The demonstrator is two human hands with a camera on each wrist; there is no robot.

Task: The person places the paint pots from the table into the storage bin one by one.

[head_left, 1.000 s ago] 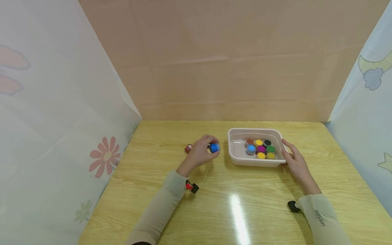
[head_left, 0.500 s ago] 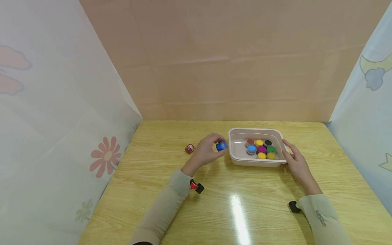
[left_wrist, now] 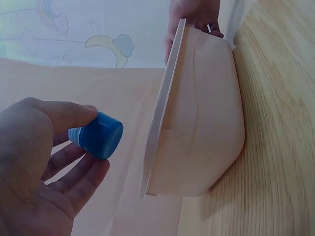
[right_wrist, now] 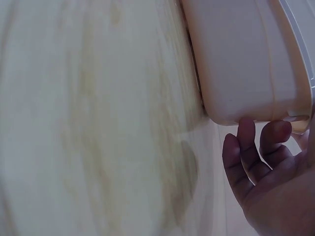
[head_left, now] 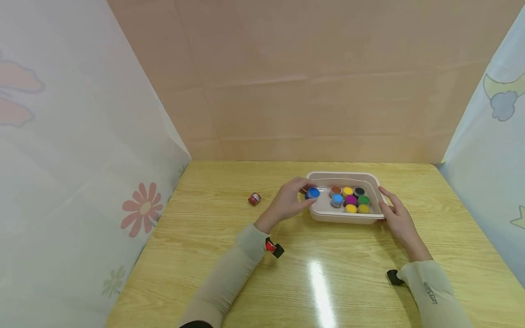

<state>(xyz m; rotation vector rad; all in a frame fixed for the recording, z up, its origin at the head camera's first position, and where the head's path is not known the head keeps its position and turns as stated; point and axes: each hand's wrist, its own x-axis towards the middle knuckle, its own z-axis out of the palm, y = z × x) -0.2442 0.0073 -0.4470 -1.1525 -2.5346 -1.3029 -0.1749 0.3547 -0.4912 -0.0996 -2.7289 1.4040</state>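
Observation:
My left hand (head_left: pixel 290 201) pinches a small blue paint pot (head_left: pixel 313 193) between thumb and fingers, over the left rim of the pale pink plastic tub (head_left: pixel 342 218). In the left wrist view the blue pot (left_wrist: pixel 104 135) is tilted, held apart from the tub's side. Several small paint pots stand in the tub, among them a light blue pot (head_left: pixel 337 199), a purple pot (head_left: pixel 350 200) and a black pot (head_left: pixel 359 192). My right hand (head_left: pixel 398 224) grips the tub's right end at the rim; in the right wrist view its bent fingertips (right_wrist: pixel 246 129) touch the outer wall.
A red pot (head_left: pixel 254 199) lies on its side on the wooden table (head_left: pixel 197 214), left of the tub. A plain pinkish backdrop (head_left: pixel 287 100) rises behind the table, with patterned cloth on both sides.
My left hand has moved right with the blue pot, from the table beside the tub to over its left rim. The red pot has come into full view. My right hand stays put.

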